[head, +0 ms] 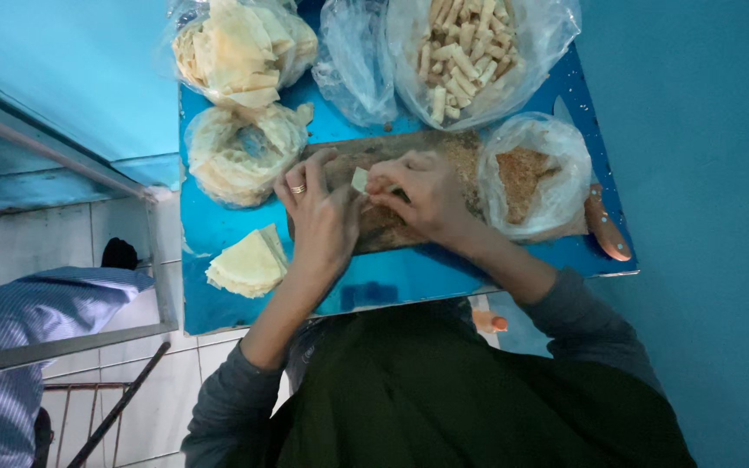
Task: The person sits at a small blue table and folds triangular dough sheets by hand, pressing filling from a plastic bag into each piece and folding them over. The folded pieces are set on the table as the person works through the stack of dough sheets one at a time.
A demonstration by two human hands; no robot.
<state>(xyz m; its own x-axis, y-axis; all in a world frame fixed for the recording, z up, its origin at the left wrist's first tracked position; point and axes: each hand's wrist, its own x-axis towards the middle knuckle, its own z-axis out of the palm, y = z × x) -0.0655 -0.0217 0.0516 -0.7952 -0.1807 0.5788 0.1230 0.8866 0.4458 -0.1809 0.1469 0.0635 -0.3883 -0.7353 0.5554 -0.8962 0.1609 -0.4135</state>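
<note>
My left hand, with a ring on one finger, and my right hand meet over a dark wooden board dusted with brown crumbs. Between the fingertips of both hands is a small pale piece of pastry wrapper, which both pinch. A stack of folded pale wrappers lies on the blue table just left of my left wrist.
A plastic bag of brown crumbs sits right of the board. Behind it stand a bag of rolled pastry sticks, an empty-looking bag and two bags of round wrappers. An orange-handled knife lies at the right edge.
</note>
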